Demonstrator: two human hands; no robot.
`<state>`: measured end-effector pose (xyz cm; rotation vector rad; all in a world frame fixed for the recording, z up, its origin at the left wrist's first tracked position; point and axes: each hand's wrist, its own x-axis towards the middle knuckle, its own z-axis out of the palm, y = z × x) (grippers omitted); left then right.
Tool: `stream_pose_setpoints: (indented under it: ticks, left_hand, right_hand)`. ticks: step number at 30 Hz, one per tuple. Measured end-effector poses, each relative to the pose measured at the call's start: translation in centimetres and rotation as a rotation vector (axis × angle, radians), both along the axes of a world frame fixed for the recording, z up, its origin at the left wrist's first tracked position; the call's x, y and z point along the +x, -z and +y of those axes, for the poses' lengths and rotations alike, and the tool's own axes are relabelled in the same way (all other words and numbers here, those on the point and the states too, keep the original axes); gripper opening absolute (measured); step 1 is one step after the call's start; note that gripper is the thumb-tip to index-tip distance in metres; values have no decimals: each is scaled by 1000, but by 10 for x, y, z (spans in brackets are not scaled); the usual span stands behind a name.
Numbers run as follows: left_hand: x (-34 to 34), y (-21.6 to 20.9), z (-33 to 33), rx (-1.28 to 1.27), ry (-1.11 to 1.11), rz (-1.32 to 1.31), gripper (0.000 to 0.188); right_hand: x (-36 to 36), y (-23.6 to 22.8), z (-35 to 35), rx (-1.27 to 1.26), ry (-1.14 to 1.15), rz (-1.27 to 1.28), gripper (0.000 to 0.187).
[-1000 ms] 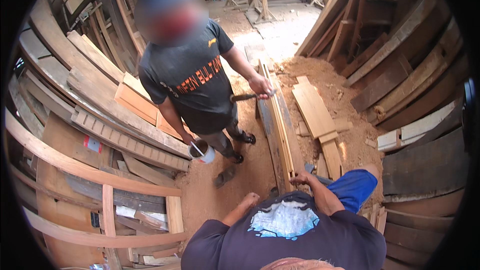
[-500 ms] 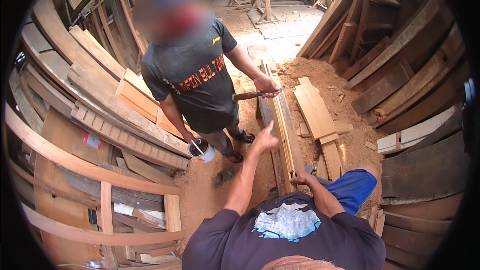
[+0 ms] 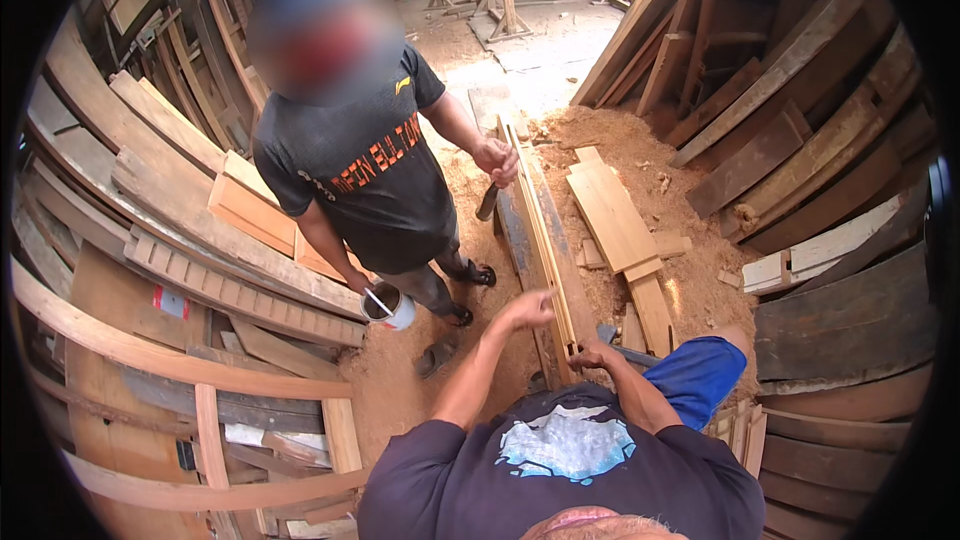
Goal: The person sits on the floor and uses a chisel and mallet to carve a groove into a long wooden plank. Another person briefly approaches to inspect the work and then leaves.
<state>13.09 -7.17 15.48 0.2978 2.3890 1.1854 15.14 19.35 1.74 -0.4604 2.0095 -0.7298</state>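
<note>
The left hand (image 3: 530, 310), finger out and empty, is drawing back, the strip (image 3: 540, 235) lying by its fingertips; focus is shifting toward the right hand (image 3: 595, 354), touching the strip's end, grip unclear.

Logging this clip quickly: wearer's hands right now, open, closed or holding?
Left hand: near the wooden strip, nothing visibly held; open or closed unclear.
Right hand: at the strip's near end; grip cannot be told.
</note>
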Motion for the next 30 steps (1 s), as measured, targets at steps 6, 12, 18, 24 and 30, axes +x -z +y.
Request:
stream_pose_setpoints:
  ticks: [6,12,18,24,30]
  left_hand:
    - [127,98,-4,-185,86,-267,68]
    - [224,238,-27,126,-131,-591,44]
    - [231,213,-19,-43,-492,-485,36]
    - [213,200,-13,-27,-578,-535,41]
    - [208,198,-10,23,-535,-596,38]
  right_hand:
    - [1,-11,2,-37,69,-117,28]
    - [-4,-27,-15,-96,49,-198,30]
    - [-6,20,9,-57,63,-135,27]
    - [-6,19,11,-68,59,-70,28]
    - [-5,19,6,-73,56,-61,30]
